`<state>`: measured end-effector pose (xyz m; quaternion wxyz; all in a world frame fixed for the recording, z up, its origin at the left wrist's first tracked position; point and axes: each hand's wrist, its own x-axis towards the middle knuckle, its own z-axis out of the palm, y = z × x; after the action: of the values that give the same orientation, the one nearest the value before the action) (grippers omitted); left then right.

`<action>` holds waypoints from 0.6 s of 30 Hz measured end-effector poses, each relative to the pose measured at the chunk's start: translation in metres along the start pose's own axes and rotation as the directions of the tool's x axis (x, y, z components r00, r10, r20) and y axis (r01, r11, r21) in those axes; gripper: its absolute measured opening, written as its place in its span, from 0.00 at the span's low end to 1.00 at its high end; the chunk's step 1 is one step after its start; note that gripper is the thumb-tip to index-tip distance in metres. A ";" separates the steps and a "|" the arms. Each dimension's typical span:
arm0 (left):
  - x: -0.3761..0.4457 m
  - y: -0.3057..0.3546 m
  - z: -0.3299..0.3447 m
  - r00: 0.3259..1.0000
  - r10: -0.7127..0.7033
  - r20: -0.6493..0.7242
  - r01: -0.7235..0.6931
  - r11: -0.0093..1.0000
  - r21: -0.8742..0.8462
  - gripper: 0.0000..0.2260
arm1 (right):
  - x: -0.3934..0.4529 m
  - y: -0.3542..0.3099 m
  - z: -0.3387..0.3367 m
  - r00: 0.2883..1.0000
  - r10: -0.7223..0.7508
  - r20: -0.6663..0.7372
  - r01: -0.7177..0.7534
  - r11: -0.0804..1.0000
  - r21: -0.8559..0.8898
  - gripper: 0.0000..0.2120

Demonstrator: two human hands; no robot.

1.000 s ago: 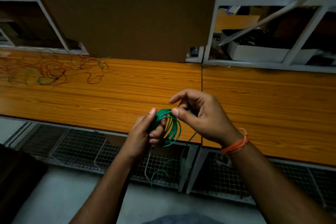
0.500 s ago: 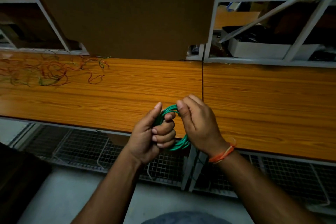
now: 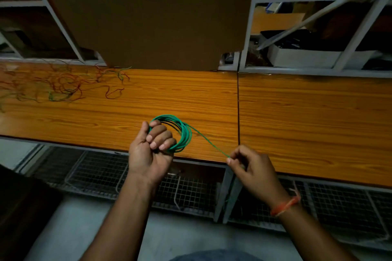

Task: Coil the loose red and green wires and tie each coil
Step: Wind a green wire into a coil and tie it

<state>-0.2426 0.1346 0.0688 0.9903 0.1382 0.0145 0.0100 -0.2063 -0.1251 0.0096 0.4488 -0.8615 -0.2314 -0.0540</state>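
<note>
Fingers (image 3: 158, 137) of the left hand (image 3: 148, 154) curl through and grip the green coil (image 3: 182, 133), held upright above the near edge of the tabletop (image 3: 297, 123). From the coil's right side a free strand (image 3: 209, 144) runs taut, down and rightward, to the right hand (image 3: 250, 165), which pinches its end between thumb and fingertips (remaining tail hidden). Judged next: wrapping this strand round the coil. A loose red and green tangle (image 3: 53, 85) lies far left.

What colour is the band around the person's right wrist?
Orange, a thin thread band on the wrist of the right hand, seen clearly in the head view.
</note>
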 end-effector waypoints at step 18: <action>-0.008 -0.046 0.003 0.935 0.351 -0.045 -0.133 0.468 0.874 0.21 | 0.023 -0.087 -0.016 0.866 -0.499 0.044 0.499 0.867 0.010 0.08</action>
<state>-0.2498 0.0893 0.0598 0.7698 0.6093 0.1064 0.1577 -0.2226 -0.0874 0.0911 0.4136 -0.7738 -0.4561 -0.1487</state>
